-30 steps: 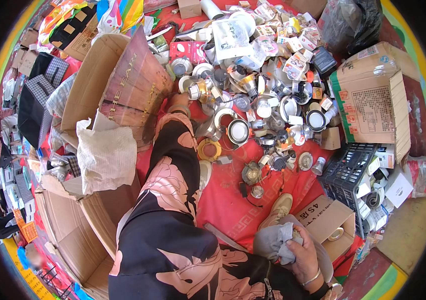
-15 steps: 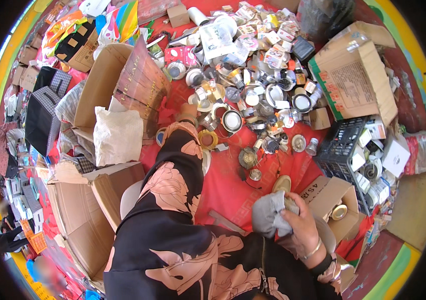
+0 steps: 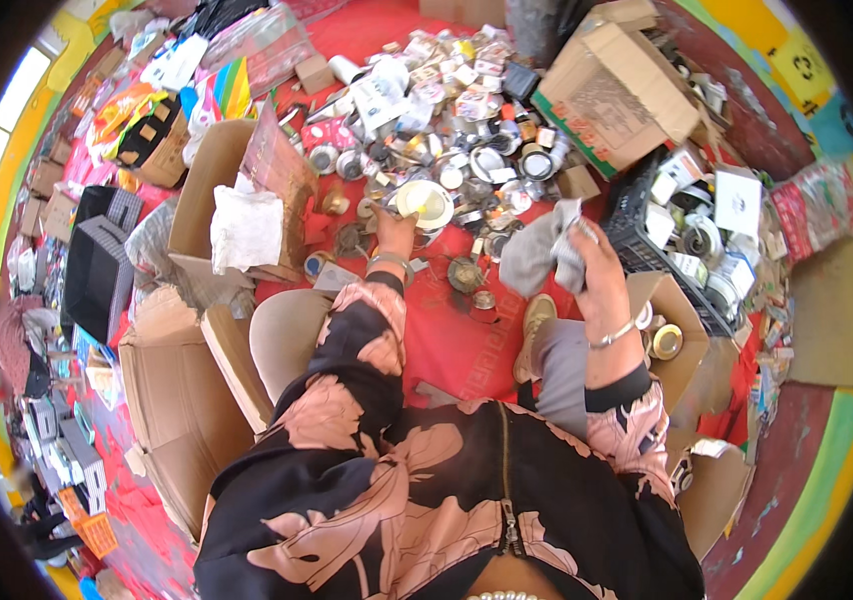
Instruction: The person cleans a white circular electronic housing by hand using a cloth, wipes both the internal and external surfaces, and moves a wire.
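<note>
My left hand (image 3: 397,228) reaches forward and grips a round metal dish (image 3: 425,204) with a pale yellow inside, lifted at the near edge of a heap of metal lamp parts (image 3: 467,130) on a red cloth (image 3: 447,340). My right hand (image 3: 587,265) is raised at the right and is closed on a crumpled grey rag (image 3: 542,250). A bangle sits on each wrist. Below the rag a few round metal pieces (image 3: 467,275) lie loose on the cloth.
An open cardboard box (image 3: 637,90) stands at the back right, a black crate (image 3: 687,240) full of parts beside my right hand. Flattened and open cartons (image 3: 187,390) lie at my left, one holding a white bag (image 3: 245,228). Small boxes line the far left.
My left hand has picked the round dish out of the heap. My right hand has risen from my lap with the grey rag. The view has tilted forward.
</note>
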`<state>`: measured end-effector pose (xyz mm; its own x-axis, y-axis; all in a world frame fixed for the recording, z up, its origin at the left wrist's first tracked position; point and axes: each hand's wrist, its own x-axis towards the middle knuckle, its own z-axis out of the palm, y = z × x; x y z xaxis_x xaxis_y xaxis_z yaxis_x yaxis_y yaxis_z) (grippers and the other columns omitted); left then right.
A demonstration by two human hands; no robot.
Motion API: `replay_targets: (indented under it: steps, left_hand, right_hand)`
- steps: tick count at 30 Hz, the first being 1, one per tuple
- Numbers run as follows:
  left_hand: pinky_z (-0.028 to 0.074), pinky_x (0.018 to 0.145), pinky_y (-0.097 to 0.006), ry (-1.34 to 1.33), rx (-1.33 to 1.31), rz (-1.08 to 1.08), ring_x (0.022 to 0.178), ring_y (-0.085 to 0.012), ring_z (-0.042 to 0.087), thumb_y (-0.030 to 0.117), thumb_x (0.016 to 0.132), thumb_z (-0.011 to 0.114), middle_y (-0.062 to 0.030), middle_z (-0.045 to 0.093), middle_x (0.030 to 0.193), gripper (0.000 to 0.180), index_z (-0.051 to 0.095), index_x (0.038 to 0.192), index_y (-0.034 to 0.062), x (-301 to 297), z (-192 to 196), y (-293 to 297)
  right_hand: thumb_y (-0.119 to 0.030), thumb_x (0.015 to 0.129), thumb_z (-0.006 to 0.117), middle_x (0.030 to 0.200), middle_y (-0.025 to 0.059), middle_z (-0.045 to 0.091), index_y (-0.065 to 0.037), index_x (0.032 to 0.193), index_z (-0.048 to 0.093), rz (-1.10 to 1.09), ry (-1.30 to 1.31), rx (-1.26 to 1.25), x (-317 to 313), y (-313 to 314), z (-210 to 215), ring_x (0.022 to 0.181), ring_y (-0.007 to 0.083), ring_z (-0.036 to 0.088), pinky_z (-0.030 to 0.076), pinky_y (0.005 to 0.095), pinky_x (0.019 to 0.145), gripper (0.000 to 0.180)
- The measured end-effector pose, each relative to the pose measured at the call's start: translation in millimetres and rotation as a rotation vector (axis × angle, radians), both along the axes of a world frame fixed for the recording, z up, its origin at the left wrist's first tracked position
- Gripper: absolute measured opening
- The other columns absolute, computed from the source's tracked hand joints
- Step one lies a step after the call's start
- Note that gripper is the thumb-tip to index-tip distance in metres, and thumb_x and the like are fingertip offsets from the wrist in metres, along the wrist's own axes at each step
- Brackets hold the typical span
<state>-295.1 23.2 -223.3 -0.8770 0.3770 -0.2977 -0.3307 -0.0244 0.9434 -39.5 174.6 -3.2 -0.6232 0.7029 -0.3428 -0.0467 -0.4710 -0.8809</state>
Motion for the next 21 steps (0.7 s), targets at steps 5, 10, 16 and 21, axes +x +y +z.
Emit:
replay_targets:
  steps: [5,10,16,21]
  left_hand:
    - [0.047,0.063,-0.022,0.235,0.287,-0.294,0.071,-0.0098,0.057,-0.011,0.081,0.052,-0.0087,0.062,0.089,0.095,-0.019,0.141,0.0079,63.7,138.1,14.5]
    - [0.043,0.064,-0.021,0.437,0.374,-0.527,0.073,-0.0074,0.052,-0.009,0.083,0.051,-0.0056,0.058,0.089,0.089,-0.011,0.144,0.0089,116.0,243.4,4.9]
    - [0.04,0.058,-0.02,0.57,0.254,-0.65,0.066,-0.0055,0.047,-0.006,0.079,0.059,-0.0017,0.054,0.077,0.096,-0.011,0.144,0.009,113.9,262.5,9.6]
    - [0.044,0.086,-0.029,0.208,0.512,-0.394,0.101,-0.0165,0.053,0.009,0.075,0.072,-0.0128,0.054,0.107,0.1,0.0,0.143,0.0042,110.1,271.4,33.0]
  right_hand:
    - [-0.017,0.092,0.052,0.099,0.0035,0.063,-0.005,0.11,0.058,-0.217,0.342,-0.02,20.2,26.1,13.7,0.086,0.014,0.061,0.051,0.0279,0.072,0.022]
    - [-0.012,0.09,0.056,0.099,0.0018,0.06,-0.008,0.113,0.056,-0.083,0.406,0.11,21.5,9.1,19.8,0.09,0.0114,0.057,0.048,0.0249,0.077,0.024]
    - [0.007,0.075,0.064,0.097,0.0025,0.062,-0.002,0.115,0.055,-0.118,0.292,0.35,6.7,-10.5,44.3,0.084,0.0105,0.058,0.048,0.0232,0.076,0.042]
    - [0.009,0.075,0.063,0.096,0.0057,0.062,0.001,0.113,0.055,-0.22,0.37,0.359,-22.8,-0.4,52.7,0.084,0.0113,0.059,0.048,0.0235,0.074,0.04]
